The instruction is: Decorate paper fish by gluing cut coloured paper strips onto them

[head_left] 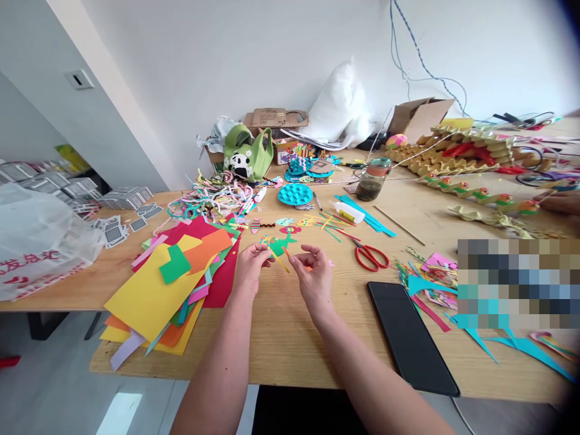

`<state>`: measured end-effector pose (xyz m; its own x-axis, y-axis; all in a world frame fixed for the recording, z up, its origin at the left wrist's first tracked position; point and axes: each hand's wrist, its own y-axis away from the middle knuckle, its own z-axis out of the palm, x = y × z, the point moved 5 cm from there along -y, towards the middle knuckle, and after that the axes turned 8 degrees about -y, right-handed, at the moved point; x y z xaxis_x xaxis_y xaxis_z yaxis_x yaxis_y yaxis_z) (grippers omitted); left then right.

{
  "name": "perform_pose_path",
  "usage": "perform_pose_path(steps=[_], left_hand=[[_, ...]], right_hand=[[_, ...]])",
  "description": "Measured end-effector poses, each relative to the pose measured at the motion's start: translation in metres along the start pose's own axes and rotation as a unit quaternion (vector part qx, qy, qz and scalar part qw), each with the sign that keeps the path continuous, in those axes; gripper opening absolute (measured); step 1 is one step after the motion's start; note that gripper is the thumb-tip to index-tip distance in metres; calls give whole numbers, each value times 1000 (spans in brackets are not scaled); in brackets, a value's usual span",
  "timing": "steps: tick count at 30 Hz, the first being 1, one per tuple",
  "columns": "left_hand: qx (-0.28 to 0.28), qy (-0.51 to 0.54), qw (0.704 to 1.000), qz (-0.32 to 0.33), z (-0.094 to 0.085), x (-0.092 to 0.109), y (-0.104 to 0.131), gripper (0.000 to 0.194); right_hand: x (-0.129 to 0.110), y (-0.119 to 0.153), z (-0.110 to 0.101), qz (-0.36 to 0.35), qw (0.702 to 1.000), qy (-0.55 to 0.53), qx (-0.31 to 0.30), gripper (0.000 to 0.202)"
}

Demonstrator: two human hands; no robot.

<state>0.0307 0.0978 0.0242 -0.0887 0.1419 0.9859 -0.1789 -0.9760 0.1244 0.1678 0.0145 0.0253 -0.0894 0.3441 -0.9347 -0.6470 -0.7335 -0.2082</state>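
Note:
Over the middle of the table, my left hand (252,266) pinches a thin yellow paper strip (283,263). Close by on its right, my right hand (313,275) has thumb and fingertips closed on a small orange paper strip (286,251). Just beyond my fingertips is a green paper fish cut-out (283,244), partly covered by the strips; whether either hand touches it, I cannot tell. Further back lie small decorated paper fish (290,229) and a scatter of thin coloured strips (327,223). Red-handled scissors (371,257) rest to the right of my right hand.
Stacked coloured paper (149,290) spreads at left. A black phone (412,338) and paper scraps (435,284) lie at right. Behind are a glue bottle (348,212), a blue scalloped plate (295,194), a lidded jar (372,181) and a green panda bag (247,154). Another person's hand (562,202) shows far right.

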Motion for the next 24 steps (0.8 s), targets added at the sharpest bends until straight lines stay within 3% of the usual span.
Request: perform_pose_path(steps=[6, 12, 18, 24], left_hand=[[-49, 181, 980, -62, -2, 0, -1, 25], [-133, 135, 981, -43, 10, 4, 8, 23], [-113, 106, 987, -40, 11, 3, 7, 23], [-69, 132, 988, -43, 3, 1, 2, 25]], right_hand=[[12, -5, -5, 45, 998, -27, 23, 38], [22, -4, 0, 84, 995, -46, -10, 40], [23, -1, 5, 99, 994, -38, -35, 40], [24, 0, 9, 115, 988, 32, -97, 33]])
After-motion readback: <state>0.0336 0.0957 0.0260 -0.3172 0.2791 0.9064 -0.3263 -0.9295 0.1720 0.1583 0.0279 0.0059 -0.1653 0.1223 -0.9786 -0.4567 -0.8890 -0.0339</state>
